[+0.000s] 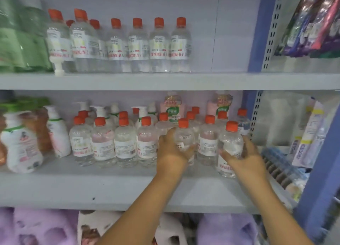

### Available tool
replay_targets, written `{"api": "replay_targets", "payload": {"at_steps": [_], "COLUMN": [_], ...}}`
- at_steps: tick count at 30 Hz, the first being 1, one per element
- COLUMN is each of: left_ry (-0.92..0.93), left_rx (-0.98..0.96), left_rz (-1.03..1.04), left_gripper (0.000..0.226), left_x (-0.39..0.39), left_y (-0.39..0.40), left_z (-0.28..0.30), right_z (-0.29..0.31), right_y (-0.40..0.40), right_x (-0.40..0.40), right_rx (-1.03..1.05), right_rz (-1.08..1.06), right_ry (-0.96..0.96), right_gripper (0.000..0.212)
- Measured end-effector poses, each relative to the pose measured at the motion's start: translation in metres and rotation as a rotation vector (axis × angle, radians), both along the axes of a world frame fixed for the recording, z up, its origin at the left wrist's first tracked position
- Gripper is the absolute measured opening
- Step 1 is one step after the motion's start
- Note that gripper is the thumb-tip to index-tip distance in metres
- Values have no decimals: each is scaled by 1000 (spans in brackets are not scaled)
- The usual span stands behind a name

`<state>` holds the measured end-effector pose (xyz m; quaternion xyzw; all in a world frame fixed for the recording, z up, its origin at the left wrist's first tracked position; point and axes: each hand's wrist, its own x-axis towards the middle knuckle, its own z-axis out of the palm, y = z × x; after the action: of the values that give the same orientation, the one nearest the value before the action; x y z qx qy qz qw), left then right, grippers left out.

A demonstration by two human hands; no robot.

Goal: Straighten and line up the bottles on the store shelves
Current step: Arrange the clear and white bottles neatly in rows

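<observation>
Two hands on middle shelf [128,187], each on clear red-capped bottle. Left hand [172,150] curls round one bottle [184,136] in front row; right hand [242,157] wraps another bottle [230,145] just right of it, thumb across label. Labels white with red print, too blurred to read. Upper shelf [165,80]: same bottles in neat row [149,45].
</observation>
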<state>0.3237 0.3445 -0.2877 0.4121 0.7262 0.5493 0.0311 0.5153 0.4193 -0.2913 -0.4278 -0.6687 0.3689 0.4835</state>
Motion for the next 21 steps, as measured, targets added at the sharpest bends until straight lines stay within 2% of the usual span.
{"api": "replay_targets", "payload": {"at_steps": [4,8,12,15,21], "left_ry": [-71,-21,117,138,112], "left_rx": [217,270,254,200,118], "left_rz": [-101,28,251,419,501], "left_gripper": [64,73,75,76,75], "left_x": [11,-16,-80,-132,-220], "left_y": [-60,-138,-200,-230,-255], "left_z": [-9,-1,13,4,-11], "right_z": [0,5,11,10,3], "right_y": [-45,-79,-112,-141,-193], "right_x": [-1,-37,-97,-149,-249], "right_rx": [18,-30,-15,-23,17], "right_rz": [143,320,475,546,533], "right_ry": [39,70,73,81,68], "right_gripper": [61,58,63,68,84]}}
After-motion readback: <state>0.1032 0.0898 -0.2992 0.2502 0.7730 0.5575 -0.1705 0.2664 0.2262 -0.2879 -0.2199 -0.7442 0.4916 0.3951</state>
